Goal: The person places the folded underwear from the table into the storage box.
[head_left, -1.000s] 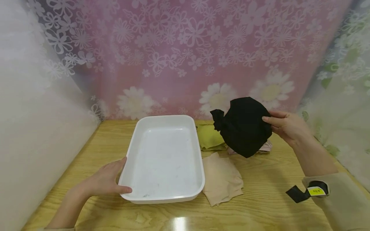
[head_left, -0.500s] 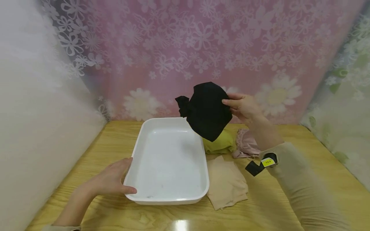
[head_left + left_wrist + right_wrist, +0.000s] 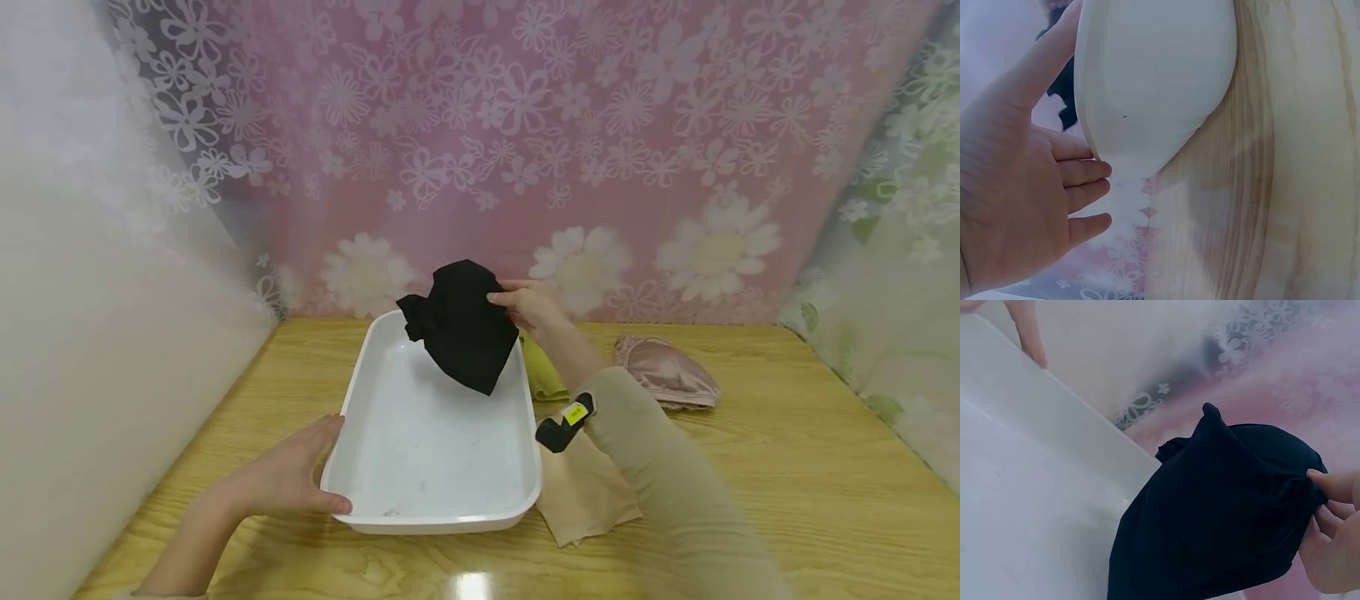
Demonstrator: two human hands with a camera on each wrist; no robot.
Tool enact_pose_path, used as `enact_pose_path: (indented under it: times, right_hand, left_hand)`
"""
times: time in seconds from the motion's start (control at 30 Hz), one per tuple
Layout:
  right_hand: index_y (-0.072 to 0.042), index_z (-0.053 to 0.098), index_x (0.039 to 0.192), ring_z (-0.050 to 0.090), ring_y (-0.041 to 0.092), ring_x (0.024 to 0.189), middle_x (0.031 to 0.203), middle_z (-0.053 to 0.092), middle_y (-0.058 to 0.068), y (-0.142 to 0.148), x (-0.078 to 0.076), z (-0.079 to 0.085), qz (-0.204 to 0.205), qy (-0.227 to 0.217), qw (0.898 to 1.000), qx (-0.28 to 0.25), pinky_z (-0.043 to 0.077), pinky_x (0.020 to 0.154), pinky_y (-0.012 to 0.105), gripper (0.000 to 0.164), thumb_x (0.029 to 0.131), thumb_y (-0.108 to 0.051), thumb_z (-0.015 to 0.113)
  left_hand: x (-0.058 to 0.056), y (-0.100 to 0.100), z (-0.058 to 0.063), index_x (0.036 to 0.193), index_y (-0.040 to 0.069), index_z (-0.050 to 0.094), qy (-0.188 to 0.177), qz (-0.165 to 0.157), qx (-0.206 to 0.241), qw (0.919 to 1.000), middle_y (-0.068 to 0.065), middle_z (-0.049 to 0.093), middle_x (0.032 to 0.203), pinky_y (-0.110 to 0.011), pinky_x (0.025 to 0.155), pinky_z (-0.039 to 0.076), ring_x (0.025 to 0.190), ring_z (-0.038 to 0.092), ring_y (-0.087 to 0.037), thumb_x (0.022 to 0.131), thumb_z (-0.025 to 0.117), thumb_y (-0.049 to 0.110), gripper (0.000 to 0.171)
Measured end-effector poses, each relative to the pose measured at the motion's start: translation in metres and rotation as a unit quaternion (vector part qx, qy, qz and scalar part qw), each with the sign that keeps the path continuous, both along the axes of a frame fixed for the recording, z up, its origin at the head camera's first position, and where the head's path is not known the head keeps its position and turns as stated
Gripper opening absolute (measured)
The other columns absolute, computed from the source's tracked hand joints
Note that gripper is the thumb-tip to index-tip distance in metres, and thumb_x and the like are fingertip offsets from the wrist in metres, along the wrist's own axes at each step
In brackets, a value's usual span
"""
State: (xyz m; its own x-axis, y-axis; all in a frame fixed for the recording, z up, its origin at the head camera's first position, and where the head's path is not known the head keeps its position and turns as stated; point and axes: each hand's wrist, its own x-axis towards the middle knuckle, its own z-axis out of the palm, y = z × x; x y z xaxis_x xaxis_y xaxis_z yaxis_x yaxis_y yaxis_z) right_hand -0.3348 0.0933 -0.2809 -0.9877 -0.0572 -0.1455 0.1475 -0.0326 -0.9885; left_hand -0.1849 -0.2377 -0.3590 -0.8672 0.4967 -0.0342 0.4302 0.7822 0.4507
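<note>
In the head view a white plastic tray [image 3: 435, 458] stands on the wooden table. My left hand [image 3: 281, 475] rests at its near left corner, thumb over the rim. The left wrist view shows the fingers [image 3: 1088, 172] extended against the tray's outer wall. My right hand [image 3: 536, 310] pinches the right edge of a folded black garment [image 3: 465, 329], thumb on the near face. The garment hangs over the tray's far right part, with a bunched bit sticking out to the left. From the right wrist, the black cloth [image 3: 1216, 512] shows creased and rounded, hiding part of the tray.
Right of the tray lie a yellow-green garment [image 3: 542, 371], partly behind my right forearm, and a flat beige garment [image 3: 581, 492] under the sleeve [image 3: 667, 458]. Farther right is a folded pink satin bra [image 3: 671, 375]. A floral curtain [image 3: 465, 167] backs the table.
My right hand has carried the black garment leftward from above the pink bra to over the tray, lowering it in the last half second. My left hand stays at the tray's corner.
</note>
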Motion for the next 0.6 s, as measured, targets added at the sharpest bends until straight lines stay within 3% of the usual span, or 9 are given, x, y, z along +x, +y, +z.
enact_pose_path:
  times: [0.27,0.6]
  right_hand:
    - [-0.003,0.056,0.127,0.049,0.023,0.12,0.135,0.049,0.01,-0.028,-0.017,-0.033,-0.041,-0.024,0.999,-0.022,0.038,0.101,0.034,0.045,0.083,-0.002,0.068]
    - [-0.002,0.058,0.125,0.054,0.026,0.107,0.13,0.052,0.012,-0.044,-0.025,-0.067,-0.051,-0.092,0.994,0.009,0.045,0.094,0.033,0.043,0.083,0.002,0.066]
  left_hand:
    - [0.001,0.0,0.003,0.139,-0.016,0.021,0.001,-0.008,-0.004,1.0,-0.035,0.022,0.142,-0.061,0.102,0.022,0.131,0.019,-0.05,0.065,0.075,0.056,0.116]
    - [-0.001,0.002,0.002,0.138,-0.017,0.021,0.003,-0.012,-0.008,0.9999,-0.036,0.023,0.142,-0.061,0.102,0.022,0.13,0.02,-0.05,0.066,0.076,0.053,0.115]
